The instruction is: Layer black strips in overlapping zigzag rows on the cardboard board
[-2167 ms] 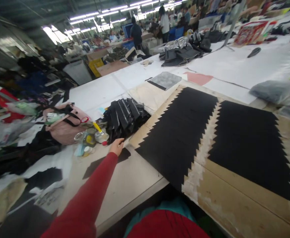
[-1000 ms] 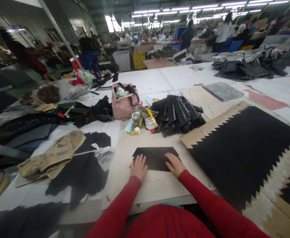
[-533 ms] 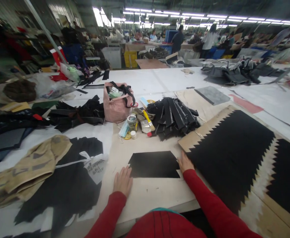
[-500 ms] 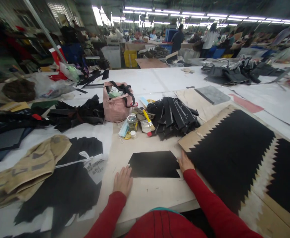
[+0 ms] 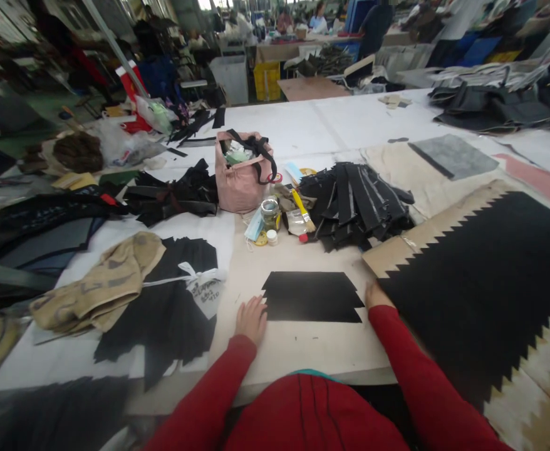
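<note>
"What has changed?"

"At centre-left of the frame, the left hand (image 5: 251,318) lies flat, fingers extended, beside the left end of a black panel (image 5: 312,297); a second ago both hands rested on it."

"And the panel?"

"It lies flat on the surface (image 5: 303,354), just below the frame's centre, long axis nearly level from left to right, stepped tips at its right end pointing right and slightly down."

"Farther right?"

"The right hand (image 5: 377,294) is now at the edge of a cardboard sheet (image 5: 391,250) bearing a larger black piece (image 5: 495,275); whether it grips, one cannot tell."
</note>
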